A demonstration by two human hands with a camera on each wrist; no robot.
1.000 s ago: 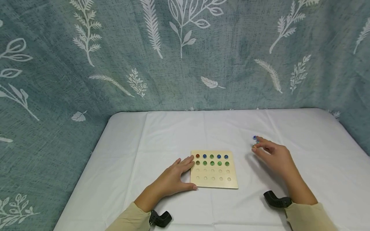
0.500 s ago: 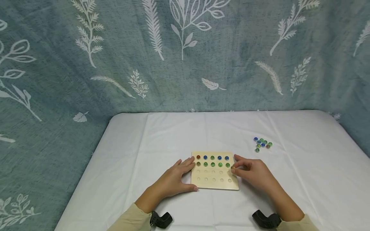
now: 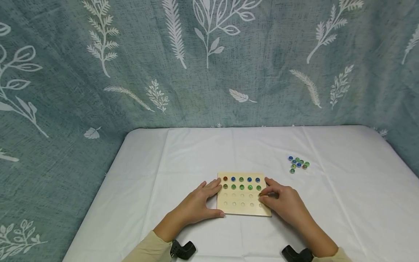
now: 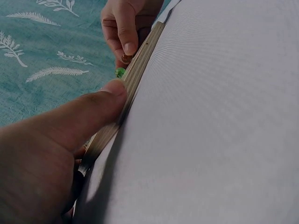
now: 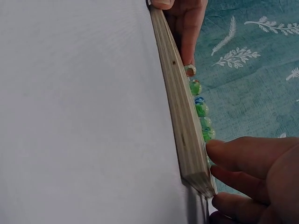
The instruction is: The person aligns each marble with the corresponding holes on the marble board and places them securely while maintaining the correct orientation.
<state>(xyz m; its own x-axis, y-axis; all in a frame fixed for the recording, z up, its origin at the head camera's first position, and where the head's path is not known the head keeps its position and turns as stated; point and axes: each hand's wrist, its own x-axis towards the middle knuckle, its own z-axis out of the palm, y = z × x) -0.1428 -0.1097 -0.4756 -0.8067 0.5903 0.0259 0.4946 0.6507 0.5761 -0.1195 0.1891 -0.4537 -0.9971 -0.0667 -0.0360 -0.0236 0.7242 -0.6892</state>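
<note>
Rests the left hand (image 3: pixel 197 202) along the nine o'clock side of a flat, square-cornered board of pale plywood (image 3: pixel 238 210), with fingers extended to the edge at about ten o'clock and thumb spread wide to the near corner at about seven. Pinches a round, amber-brown glass marble (image 4: pixel 126 59) between thumb and fingertip of the right hand (image 3: pixel 285 199), with another finger reaching beside the board's edge at about two o'clock. Holds this marble at the board's three o'clock edge, at the end of the third row; cannot tell whether seated in a hollow or just above one.

In the row nearest twelve o'clock, five round glass marbles (image 3: pixel 241 179): from nine o'clock to three, red-brown, blue, green, blue, blue. In the second row, five more, one olive-brown and four green. Toward six o'clock, two rows of shallow round hollows (image 3: pixel 242 204), partly hidden by the right hand.

At two o'clock from the board, well apart, a loose cluster of blue, green, yellow-green and brown marbles (image 3: pixel 299 165) on the desk's white cloth (image 3: pixel 176 156). At twelve o'clock, beyond the desk, a teal fabric hanging (image 3: pixel 196 98) with white leaf prints.
</note>
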